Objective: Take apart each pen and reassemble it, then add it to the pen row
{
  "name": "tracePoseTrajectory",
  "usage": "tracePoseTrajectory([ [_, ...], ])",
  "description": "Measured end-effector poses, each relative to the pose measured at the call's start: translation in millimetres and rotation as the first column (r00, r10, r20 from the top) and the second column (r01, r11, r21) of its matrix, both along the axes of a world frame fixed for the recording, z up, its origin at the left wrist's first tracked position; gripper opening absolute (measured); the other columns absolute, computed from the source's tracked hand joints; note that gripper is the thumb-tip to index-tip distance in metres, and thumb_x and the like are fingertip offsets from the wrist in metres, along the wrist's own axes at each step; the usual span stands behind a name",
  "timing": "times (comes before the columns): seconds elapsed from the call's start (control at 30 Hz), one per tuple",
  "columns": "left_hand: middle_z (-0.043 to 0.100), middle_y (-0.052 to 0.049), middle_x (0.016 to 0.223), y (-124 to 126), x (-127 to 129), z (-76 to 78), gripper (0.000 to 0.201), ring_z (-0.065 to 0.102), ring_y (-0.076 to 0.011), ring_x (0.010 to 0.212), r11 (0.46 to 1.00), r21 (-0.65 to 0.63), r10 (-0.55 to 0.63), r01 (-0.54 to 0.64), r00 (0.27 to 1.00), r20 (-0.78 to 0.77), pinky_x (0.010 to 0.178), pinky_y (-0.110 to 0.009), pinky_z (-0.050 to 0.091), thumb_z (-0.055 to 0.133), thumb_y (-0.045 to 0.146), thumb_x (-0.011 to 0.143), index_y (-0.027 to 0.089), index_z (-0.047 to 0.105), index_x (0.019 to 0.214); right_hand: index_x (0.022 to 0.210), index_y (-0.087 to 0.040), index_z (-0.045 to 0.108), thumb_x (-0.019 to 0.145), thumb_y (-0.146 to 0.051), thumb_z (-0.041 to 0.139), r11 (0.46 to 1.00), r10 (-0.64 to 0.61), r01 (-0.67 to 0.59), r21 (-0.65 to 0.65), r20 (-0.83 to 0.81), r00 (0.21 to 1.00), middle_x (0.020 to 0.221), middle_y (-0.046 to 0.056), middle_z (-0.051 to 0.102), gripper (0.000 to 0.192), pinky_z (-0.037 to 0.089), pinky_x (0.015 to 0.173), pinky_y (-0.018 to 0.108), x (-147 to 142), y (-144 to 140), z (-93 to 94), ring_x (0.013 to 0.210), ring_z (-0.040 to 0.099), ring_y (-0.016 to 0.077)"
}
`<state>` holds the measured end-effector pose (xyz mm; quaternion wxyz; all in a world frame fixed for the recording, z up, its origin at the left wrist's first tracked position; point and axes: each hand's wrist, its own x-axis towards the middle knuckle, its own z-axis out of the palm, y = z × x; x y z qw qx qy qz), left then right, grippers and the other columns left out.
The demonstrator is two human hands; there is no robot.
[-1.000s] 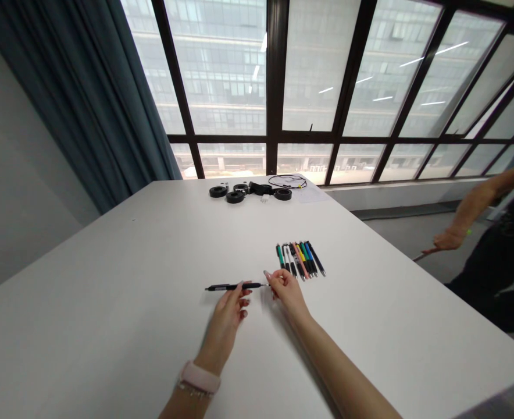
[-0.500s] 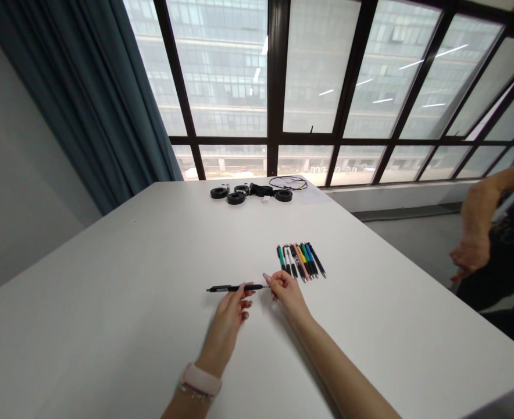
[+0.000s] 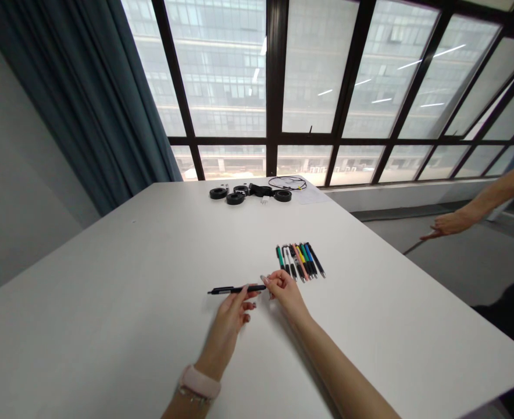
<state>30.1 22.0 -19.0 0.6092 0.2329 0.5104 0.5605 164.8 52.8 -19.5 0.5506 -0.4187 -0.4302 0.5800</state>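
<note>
A black pen [image 3: 228, 289] lies level just above the white table [image 3: 109, 279], pointing left to right. My left hand [image 3: 231, 317] pinches its barrel near the middle. My right hand [image 3: 284, 293] pinches the pen's right end with thumb and forefinger. Just behind my right hand lies a neat row of several pens [image 3: 300, 260] in green, black, pink, yellow and blue, side by side on the table. A pale pink watch band [image 3: 198, 382] circles my left wrist.
At the table's far edge sit black tape rolls [image 3: 235, 197], a small black device and a coiled cable [image 3: 286, 182]. Large windows and a blue curtain [image 3: 86, 99] stand behind. Another person's arm and hand [image 3: 451, 222] reach in at the right, beyond the table.
My hands and the pen have barely moved. The other person's hand at the right dropped, then rose and stretched leftward again.
</note>
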Motion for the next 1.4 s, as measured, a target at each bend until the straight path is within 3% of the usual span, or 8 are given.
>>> tracePoseTrajectory([
  [0.27,0.069,-0.007,0.073,-5,2,5.7,0.052,0.054,-0.0103,0.053,1.000,0.023,-0.008,0.007,0.999,0.033,0.044,-0.020,0.028,0.083,0.046,0.046,0.012,0.069,0.082,0.064,-0.020,0.047,0.061,-0.064,0.069,1.000,-0.012,0.012,-0.004,0.093,0.996,0.037,-0.011,0.038,0.049,0.021,0.036,0.020,-1,-3,-1.8,0.033,0.031,0.0059],
  [0.47,0.070,-0.007,0.074,-4,3,4.2,0.048,0.054,-0.0102,0.052,1.000,0.006,0.022,-0.022,0.999,0.047,0.044,-0.020,0.028,0.083,0.043,0.048,0.013,0.069,0.082,0.059,-0.018,0.051,0.060,-0.060,0.073,0.999,-0.031,0.029,0.036,0.056,0.998,0.045,-0.006,0.048,0.047,0.035,0.043,0.021,0,-4,4.6,0.041,0.042,0.0074],
  [0.67,0.071,-0.008,0.084,-5,1,2.6,0.041,0.057,-0.0102,0.057,0.997,0.021,0.070,-0.071,0.996,0.052,0.047,-0.020,0.034,0.080,0.041,0.057,0.014,0.068,0.085,0.070,-0.015,0.065,0.055,-0.055,0.078,0.998,0.023,-0.025,-0.060,-0.045,0.999,0.060,0.001,0.063,0.045,0.044,0.052,0.024,4,-5,8.8,0.048,0.052,0.0097],
  [0.87,0.072,-0.006,0.084,-6,1,2.7,0.039,0.058,-0.0099,0.060,0.995,0.007,0.099,-0.100,0.992,0.081,0.047,-0.019,0.034,0.079,0.040,0.059,0.015,0.067,0.087,0.079,-0.014,0.072,0.052,-0.050,0.081,0.992,0.075,-0.082,-0.098,-0.079,0.994,0.068,0.005,0.069,0.046,0.046,0.057,0.025,6,-5,7.1,0.053,0.056,0.0107],
  [1.07,0.072,-0.008,0.082,-4,1,4.7,0.037,0.057,-0.0101,0.056,0.995,0.011,0.097,-0.098,0.994,0.057,0.046,-0.020,0.033,0.078,0.039,0.058,0.014,0.067,0.083,0.069,-0.014,0.069,0.052,-0.053,0.079,0.998,0.009,-0.010,-0.058,-0.024,1.000,0.061,0.004,0.067,0.044,0.045,0.054,0.025,4,-3,2.8,0.049,0.055,0.0109],
  [1.27,0.071,-0.012,0.069,2,-5,14.1,0.041,0.055,-0.0127,0.046,0.996,-0.083,0.024,-0.018,0.997,0.070,0.040,-0.021,0.030,0.058,0.051,0.076,0.012,0.067,0.080,0.069,-0.015,0.069,0.053,-0.055,0.078,1.000,0.014,-0.014,-0.024,0.007,1.000,0.061,0.004,0.067,0.044,0.046,0.054,0.025,3,-3,2.8,0.052,0.056,0.0120],
  [1.4,0.069,-0.011,0.064,1,-3,12.9,0.045,0.053,-0.0107,0.045,0.995,-0.053,0.093,-0.090,0.994,0.062,0.039,-0.020,0.029,0.064,0.055,0.069,0.011,0.066,0.077,0.069,-0.014,0.070,0.056,-0.055,0.077,0.999,0.032,-0.032,-0.027,0.009,0.999,0.061,0.004,0.066,0.043,0.045,0.055,0.025,4,-4,3.6,0.052,0.055,0.0116],
])
